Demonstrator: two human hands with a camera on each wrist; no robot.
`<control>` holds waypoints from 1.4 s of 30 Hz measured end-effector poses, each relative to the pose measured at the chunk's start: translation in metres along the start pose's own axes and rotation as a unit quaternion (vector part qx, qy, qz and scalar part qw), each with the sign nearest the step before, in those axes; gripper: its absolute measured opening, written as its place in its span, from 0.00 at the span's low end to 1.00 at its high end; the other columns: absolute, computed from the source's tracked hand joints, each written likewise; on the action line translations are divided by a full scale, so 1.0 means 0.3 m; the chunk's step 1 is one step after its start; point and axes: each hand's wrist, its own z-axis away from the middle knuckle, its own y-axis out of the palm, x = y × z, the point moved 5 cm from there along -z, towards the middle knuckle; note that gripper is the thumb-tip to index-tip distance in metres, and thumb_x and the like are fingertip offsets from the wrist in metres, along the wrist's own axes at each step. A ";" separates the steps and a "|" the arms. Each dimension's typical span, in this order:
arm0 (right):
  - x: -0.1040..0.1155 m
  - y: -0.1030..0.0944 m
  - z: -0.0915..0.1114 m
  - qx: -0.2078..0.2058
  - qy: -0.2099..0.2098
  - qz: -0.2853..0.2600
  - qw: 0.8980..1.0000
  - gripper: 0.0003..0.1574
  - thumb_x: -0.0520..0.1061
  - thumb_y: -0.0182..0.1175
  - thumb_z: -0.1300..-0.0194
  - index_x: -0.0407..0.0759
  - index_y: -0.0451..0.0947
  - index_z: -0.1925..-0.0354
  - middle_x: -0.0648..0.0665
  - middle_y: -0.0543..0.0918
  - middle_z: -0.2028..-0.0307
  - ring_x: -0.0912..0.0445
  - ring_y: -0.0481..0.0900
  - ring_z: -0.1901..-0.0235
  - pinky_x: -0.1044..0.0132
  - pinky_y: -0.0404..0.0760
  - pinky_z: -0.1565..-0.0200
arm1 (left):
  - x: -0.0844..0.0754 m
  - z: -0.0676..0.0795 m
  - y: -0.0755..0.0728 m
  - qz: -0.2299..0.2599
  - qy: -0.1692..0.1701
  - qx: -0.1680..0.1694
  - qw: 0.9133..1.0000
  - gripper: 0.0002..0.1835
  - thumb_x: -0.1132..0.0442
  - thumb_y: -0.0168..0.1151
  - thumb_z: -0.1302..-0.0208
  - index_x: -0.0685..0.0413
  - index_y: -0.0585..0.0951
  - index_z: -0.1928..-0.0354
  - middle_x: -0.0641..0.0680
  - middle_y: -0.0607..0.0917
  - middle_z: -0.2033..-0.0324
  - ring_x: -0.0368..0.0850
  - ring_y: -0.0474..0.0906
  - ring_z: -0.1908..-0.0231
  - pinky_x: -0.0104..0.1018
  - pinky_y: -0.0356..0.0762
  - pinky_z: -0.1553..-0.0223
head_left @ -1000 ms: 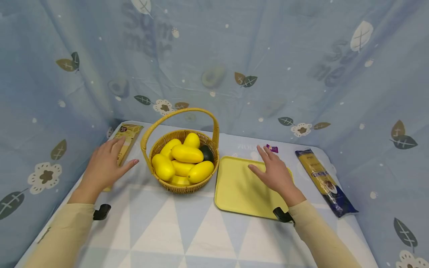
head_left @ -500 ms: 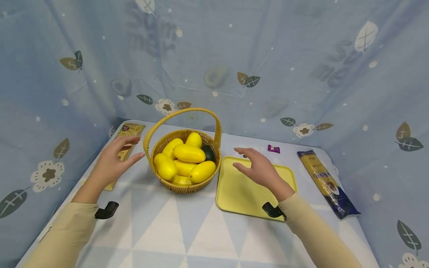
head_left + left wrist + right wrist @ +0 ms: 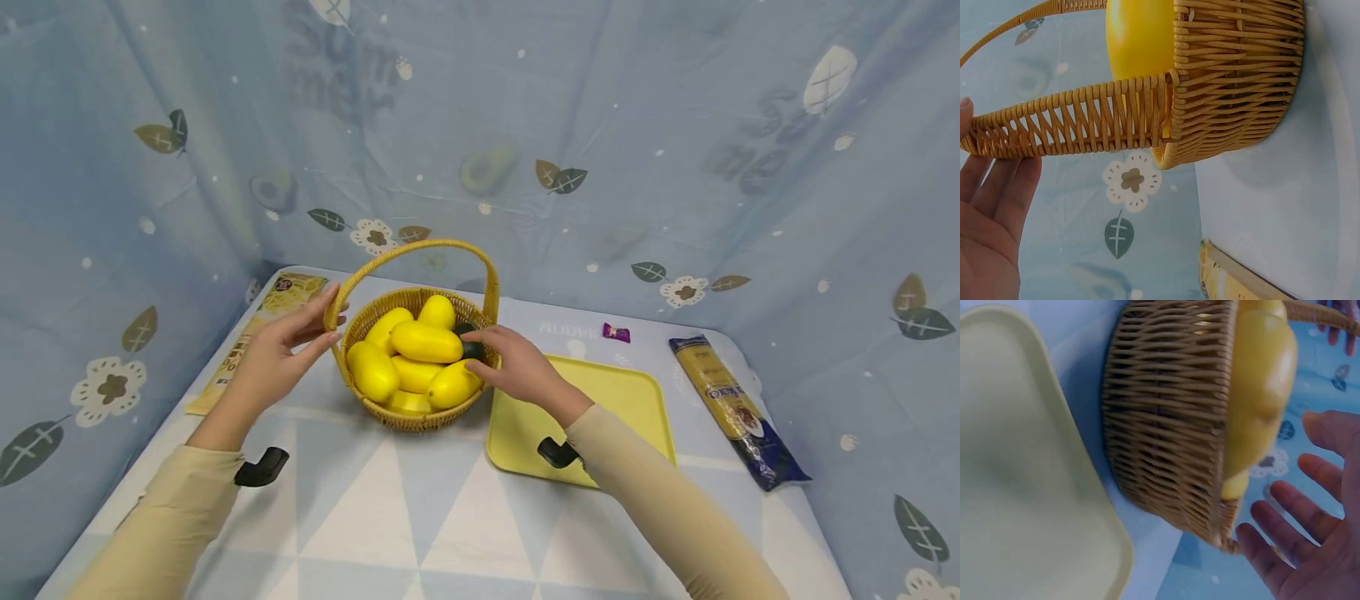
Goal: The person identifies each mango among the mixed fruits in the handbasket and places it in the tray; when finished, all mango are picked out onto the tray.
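Note:
In the head view, a wicker basket (image 3: 417, 423) with a tall arched handle stands left of centre. It holds several smooth, oblong yellow fruits (image 3: 426, 342) and one dark green fruit (image 3: 472, 347), which my right hand partly hides. My left hand (image 3: 276, 354) grips the left side of the basket handle (image 3: 1072, 122), fingers behind it and thumb on the near side. Over the basket's right rim reaches my right hand (image 3: 519, 367), its fingers spread and loosely bent by the green fruit. The right wrist view shows nothing held in that hand (image 3: 1316, 531).
A yellow tray (image 3: 637, 392) lies right of the basket, partly under my right forearm. Behind it is a small purple wrapped candy (image 3: 617, 332). A blue-and-yellow packet (image 3: 735, 408) lies far right, and a yellow packet (image 3: 225, 377) lies left. Patterned curtains (image 3: 480, 108) surround the table.
Both hands have moved inward to the basket. My left hand has come from beside the yellow packet onto the handle; my right has crossed from above the tray to the basket's right rim.

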 end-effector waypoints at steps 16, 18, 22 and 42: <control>0.074 0.093 -0.196 0.038 -0.014 0.032 0.999 0.32 0.57 0.59 0.25 0.61 0.68 0.26 0.44 0.69 0.29 0.48 0.67 0.30 0.50 0.71 0.31 | -0.005 -0.004 0.010 0.016 0.011 -0.036 0.999 0.36 0.75 0.65 0.34 0.43 0.71 0.26 0.58 0.86 0.46 0.27 0.81 0.49 0.20 0.79 0.51; 0.082 0.094 -0.207 0.051 -0.016 0.031 0.998 0.33 0.55 0.60 0.25 0.60 0.67 0.26 0.44 0.68 0.28 0.48 0.66 0.29 0.50 0.70 0.30 | -0.005 -0.004 0.009 0.012 0.005 -0.037 0.999 0.36 0.74 0.66 0.34 0.42 0.71 0.26 0.58 0.87 0.46 0.29 0.82 0.49 0.19 0.79 0.51; 0.091 0.098 -0.225 0.074 -0.013 0.034 0.997 0.34 0.53 0.59 0.24 0.60 0.66 0.24 0.45 0.68 0.27 0.49 0.64 0.27 0.52 0.67 0.28 | -0.004 -0.001 0.006 0.004 -0.002 -0.039 0.999 0.36 0.73 0.67 0.34 0.41 0.71 0.27 0.58 0.87 0.47 0.35 0.84 0.50 0.18 0.78 0.51; 0.106 0.087 -0.247 0.075 -0.011 0.058 0.995 0.33 0.55 0.61 0.26 0.61 0.68 0.27 0.44 0.73 0.32 0.49 0.69 0.33 0.53 0.72 0.32 | 0.010 0.003 0.005 0.021 -0.002 -0.033 0.999 0.36 0.73 0.65 0.32 0.39 0.70 0.26 0.58 0.87 0.46 0.26 0.81 0.50 0.20 0.80 0.51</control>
